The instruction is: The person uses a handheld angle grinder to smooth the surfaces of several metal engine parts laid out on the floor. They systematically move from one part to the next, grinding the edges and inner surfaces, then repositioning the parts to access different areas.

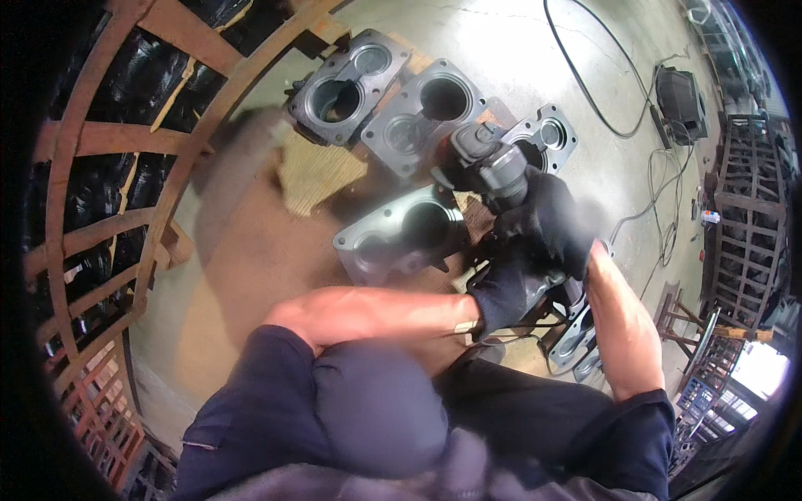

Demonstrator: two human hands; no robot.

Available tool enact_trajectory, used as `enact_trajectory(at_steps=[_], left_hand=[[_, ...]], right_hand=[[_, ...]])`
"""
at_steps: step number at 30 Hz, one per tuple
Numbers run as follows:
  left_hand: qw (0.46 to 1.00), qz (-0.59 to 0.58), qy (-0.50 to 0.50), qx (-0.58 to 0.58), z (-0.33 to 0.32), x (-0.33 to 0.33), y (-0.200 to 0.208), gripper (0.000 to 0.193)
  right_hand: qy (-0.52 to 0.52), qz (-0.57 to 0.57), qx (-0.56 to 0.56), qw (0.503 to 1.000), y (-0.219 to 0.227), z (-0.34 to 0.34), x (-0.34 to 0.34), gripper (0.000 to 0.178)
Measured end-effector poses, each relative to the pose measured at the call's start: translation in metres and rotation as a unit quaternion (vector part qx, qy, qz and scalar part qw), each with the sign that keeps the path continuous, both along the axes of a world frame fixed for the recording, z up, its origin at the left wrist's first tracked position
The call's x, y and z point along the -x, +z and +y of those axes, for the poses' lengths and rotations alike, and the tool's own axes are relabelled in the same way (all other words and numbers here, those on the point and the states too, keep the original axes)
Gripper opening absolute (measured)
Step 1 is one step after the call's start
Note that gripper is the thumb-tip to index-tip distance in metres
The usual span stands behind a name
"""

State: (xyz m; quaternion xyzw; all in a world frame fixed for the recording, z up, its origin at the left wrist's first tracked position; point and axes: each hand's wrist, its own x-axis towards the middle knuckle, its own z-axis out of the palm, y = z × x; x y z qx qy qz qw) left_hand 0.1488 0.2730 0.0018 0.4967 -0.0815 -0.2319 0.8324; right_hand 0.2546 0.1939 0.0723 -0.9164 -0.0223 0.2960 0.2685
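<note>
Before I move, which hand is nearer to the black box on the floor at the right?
Right. The right hand lies left of and below the black box in the picture; the left hand is farther off, lower and further left.

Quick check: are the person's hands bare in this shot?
No, the left hand and right hand are both gloved in a dark colour, with bare skin starting at the wrists.

Castings [376,242] block the middle; room opens toward left rack [104,137].
</note>
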Motion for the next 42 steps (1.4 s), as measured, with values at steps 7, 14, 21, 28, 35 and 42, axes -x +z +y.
enact_trajectory(at_steps=[7,14,21,28,35,42], left_hand=[[0.992,-0.100,0.011,-0.077,0.007,-0.017,0.000,0.017],[0.993,-0.014,0.047,0.112,-0.015,-0.024,-0.016,0.024],[0.995,0.079,0.012,0.060,0.011,-0.029,-0.012,0.026],[1.000,0.002,0.012,0.013,0.018,-0.072,-0.031,0.019],[0.994,0.009,-0.038,0.102,-0.004,-0.070,-0.074,0.023],[0.978,-0.154,-0.015,-0.140,-0.012,-0.070,-0.080,0.028]], right_hand=[[-0.042,0.020,-0.068,0.997,0.007,-0.001,-0.018,0.040],[-0.007,0.018,-0.077,0.997,-0.004,-0.005,-0.032,0.037],[0.027,-0.031,-0.007,0.999,0.001,0.028,-0.030,0.038],[0.042,-0.097,-0.049,0.993,-0.012,0.024,-0.059,0.040],[-0.036,-0.047,-0.062,0.996,-0.008,0.029,-0.054,0.052],[-0.041,-0.046,-0.051,0.997,-0.014,0.017,-0.057,0.054]])
